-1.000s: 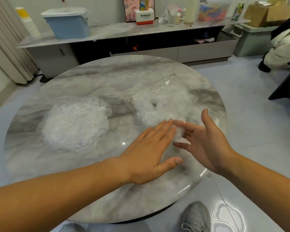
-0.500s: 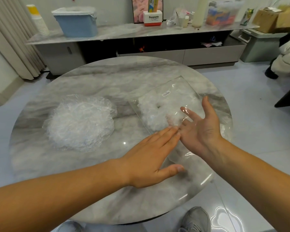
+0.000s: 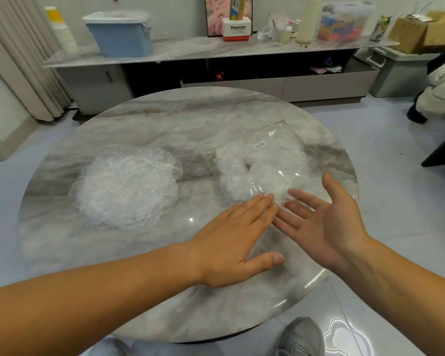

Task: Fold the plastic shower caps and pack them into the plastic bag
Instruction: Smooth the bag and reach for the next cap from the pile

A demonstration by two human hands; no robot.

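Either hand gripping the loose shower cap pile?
No: left hand and right hand lie open at the plastic bag, apart from that pile.

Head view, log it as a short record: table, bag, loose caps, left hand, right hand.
table: round, grey marble top
plastic bag: clear, lies flat on the table's right half, white caps inside
loose shower caps: crumpled pile on the left, apart from the bag
left hand: open, palm down, flat on the bag's near end
right hand: open, palm up, beside the left hand's fingertips
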